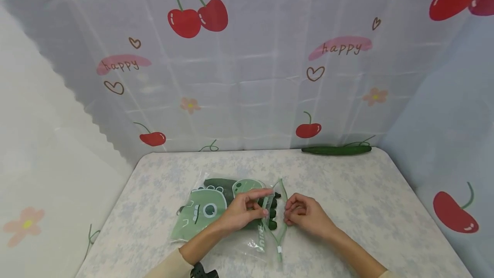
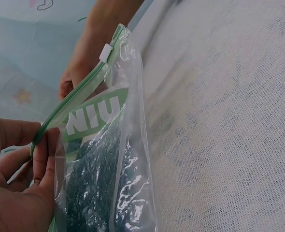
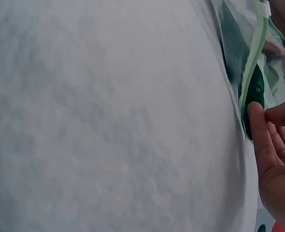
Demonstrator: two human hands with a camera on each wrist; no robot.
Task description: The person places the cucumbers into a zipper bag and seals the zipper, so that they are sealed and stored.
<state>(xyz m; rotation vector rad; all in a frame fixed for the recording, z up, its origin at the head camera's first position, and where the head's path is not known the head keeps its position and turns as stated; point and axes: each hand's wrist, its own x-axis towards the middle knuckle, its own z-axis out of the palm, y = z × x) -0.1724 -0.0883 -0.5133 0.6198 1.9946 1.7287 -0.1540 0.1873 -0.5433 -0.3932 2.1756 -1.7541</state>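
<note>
A clear zip bag (image 1: 204,209) with a green dinosaur print lies on the table, its mouth spread to the right. Several dark green cucumbers (image 1: 272,225) are inside, their ends showing at the opening. My left hand (image 1: 242,212) reaches over the bag and pinches one green zip edge (image 2: 79,92) between thumb and fingers. Across the mouth, my right hand (image 1: 308,217) pinches the opposite green edge (image 3: 256,53) with thumb and fingertips, right by a cucumber's end. A white slider (image 2: 105,53) sits at the near end of the zip.
One more long cucumber (image 1: 336,150) lies along the table's back right edge. The table (image 1: 366,205) has a pale floral cloth. A curtain (image 1: 247,63) printed with cherries hangs behind, with side sheets left and right. A dark strap (image 1: 203,271) shows at the left wrist.
</note>
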